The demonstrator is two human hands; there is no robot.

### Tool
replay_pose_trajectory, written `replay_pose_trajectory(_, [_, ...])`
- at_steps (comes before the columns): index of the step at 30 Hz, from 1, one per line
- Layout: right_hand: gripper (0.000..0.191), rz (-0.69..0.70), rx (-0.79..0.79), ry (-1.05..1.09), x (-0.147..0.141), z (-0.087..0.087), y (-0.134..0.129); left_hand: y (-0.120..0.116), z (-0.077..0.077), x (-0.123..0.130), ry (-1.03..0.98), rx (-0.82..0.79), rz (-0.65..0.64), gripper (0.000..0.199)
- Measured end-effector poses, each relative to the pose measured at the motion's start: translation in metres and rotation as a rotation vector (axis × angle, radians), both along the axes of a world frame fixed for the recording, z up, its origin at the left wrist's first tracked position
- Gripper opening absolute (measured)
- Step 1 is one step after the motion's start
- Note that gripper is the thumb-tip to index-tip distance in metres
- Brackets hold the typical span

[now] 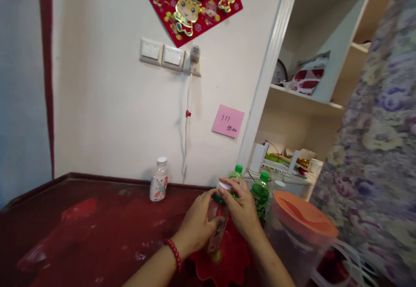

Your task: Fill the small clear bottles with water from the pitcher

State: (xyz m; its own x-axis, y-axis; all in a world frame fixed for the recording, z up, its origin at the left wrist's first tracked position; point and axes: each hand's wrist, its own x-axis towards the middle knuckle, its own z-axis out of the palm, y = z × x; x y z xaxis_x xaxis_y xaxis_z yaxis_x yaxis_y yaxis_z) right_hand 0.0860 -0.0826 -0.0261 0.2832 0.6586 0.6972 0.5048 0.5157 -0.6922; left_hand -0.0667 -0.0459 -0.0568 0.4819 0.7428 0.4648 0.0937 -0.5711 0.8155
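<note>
A clear bottle [216, 238] with a printed label and a white cap [224, 186] stands over a red scalloped dish [224, 269]. My left hand [199, 222], with a red bead bracelet [173, 254] on its wrist, is wrapped round the bottle's upper body. The fingers of my right hand [240, 207] are closed on the white cap. Something pale yellow shows near the bottle's base. A second bottle [159, 184] with a white cap and a floral label stands upright on the dark red table by the wall.
Two green-capped bottles [260, 194] stand behind my right hand. A plastic pitcher [292, 248] with an orange lid is at the right. Clear plastic wrap [34, 254] lies at the left. Shelves [305, 96] and a floral curtain [377, 148] are beyond.
</note>
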Motion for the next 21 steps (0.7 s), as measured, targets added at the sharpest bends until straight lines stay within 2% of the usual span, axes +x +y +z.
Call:
replay_pose_trajectory(7, [0.037, -0.014, 0.013, -0.034, 0.0064, -0.0091, 0.0028, -0.0071, 0.0078, -0.0043, 0.057, -0.004, 0.011, 0.062])
replay_pose_trajectory(21, [0.028, -0.052, 0.135, -0.205, 0.0074, -0.0053, 0.0001, -0.0077, 0.0076, -0.0053, 0.085, 0.017, 0.013, 0.062])
